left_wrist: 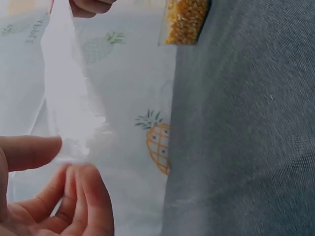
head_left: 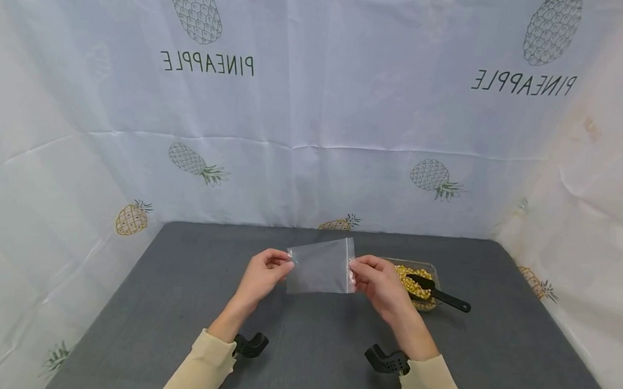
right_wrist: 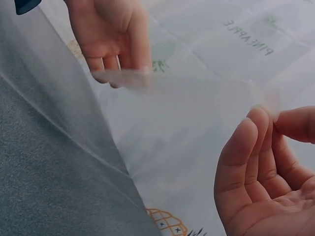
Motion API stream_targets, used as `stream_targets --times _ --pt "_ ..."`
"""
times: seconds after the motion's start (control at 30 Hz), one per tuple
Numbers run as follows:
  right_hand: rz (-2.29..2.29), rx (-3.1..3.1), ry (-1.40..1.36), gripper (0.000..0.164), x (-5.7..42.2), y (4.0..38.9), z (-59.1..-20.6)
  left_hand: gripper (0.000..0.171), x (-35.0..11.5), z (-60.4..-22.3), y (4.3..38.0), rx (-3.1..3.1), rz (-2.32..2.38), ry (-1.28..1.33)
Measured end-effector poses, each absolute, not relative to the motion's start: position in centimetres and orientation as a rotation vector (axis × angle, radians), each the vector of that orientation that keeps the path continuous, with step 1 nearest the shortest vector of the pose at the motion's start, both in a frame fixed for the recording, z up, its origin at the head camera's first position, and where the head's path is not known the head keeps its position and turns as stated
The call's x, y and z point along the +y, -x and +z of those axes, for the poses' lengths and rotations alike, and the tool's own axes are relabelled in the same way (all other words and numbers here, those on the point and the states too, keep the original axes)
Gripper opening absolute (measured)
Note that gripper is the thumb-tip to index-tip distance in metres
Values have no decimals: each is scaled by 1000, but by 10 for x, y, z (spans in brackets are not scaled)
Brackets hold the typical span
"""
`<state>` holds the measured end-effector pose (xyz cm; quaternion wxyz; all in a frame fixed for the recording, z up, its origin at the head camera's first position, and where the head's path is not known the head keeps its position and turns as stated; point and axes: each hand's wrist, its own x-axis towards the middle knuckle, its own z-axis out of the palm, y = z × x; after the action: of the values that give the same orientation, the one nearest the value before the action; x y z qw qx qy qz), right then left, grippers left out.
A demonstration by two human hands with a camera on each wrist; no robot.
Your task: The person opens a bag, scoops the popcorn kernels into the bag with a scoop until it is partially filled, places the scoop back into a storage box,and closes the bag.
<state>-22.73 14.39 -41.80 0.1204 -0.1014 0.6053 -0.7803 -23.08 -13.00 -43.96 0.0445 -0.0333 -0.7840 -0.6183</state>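
Note:
A clear, flat zip-seal bag [head_left: 319, 267] is stretched between both hands above the table, its seal strip toward the right. My left hand [head_left: 267, 273] pinches the plain left edge with thumb and fingertips. At the seal end, my right hand [head_left: 381, 284] pinches the bag, thumb against curled fingers in the right wrist view. Behind the right hand stands a clear container [head_left: 430, 267] of yellow corn kernels [head_left: 406, 272], partly hidden by that hand. A black scoop [head_left: 445, 298] lies in the kernels, its handle sticking out over the rim to the right.
The dark grey table [head_left: 184, 306] carries the container at its right back. A white curtain [head_left: 318, 98] printed with pineapples surrounds its back and sides. A black wrist mount [head_left: 251, 345] sits on the left wrist, another mount [head_left: 386, 360] on the right.

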Motion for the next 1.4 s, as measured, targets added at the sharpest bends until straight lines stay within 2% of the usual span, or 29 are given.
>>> stream_targets --times 0.3,0.5,0.77,1.17,1.4 --pt "-2324 1763 351 14 145 223 -403 23 -116 -421 221 -2466 -1677 262" --pt "-2358 1762 374 20 149 219 -401 23 -97 -410 213 -2448 -1727 435" --pt "-2323 1862 387 16 148 216 -401 22 -74 -397 212 -2420 -1800 634" --pt "-2237 1940 520 7 145 214 -405 29 -69 -395 216 -2342 -1966 633" --pt "-2159 2041 535 19 139 214 -409 31 -65 -398 217 -2343 -1972 640"
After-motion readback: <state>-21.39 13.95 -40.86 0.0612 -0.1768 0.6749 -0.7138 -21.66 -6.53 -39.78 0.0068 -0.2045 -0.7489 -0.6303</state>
